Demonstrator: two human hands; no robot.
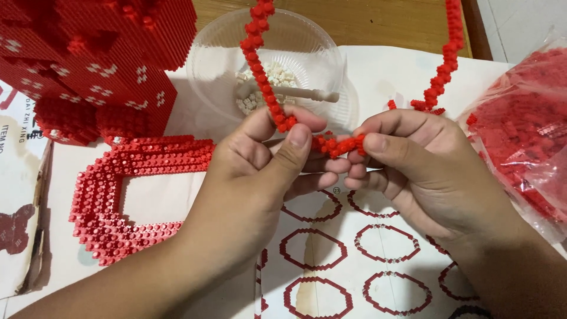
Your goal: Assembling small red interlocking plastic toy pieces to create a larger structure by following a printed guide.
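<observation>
Head view. A red brick chain [331, 145] runs between both hands, just in front of the clear bowl [207, 65]. The left hand [260, 165] pinches the chain between thumb and fingers where one arm of it bends upward; the right hand [413, 159] pinches its other end, thumb on top, fingers curled beneath. From the left pinch the chain rises across the bowl and leaves the top edge; a second red strand [446, 59] rises right of the bowl. The chain is a single row of tiny studded blocks, slightly zigzag. The bowl holds white bricks [277, 77] and a pale tool [295, 93]. Left of the bowl stand a red block model [94, 59] and an open red frame [112, 195]; far right, a bag of red bricks [525, 136]. A printed sheet [354, 254] lies nearer the viewer than the bowl.
</observation>
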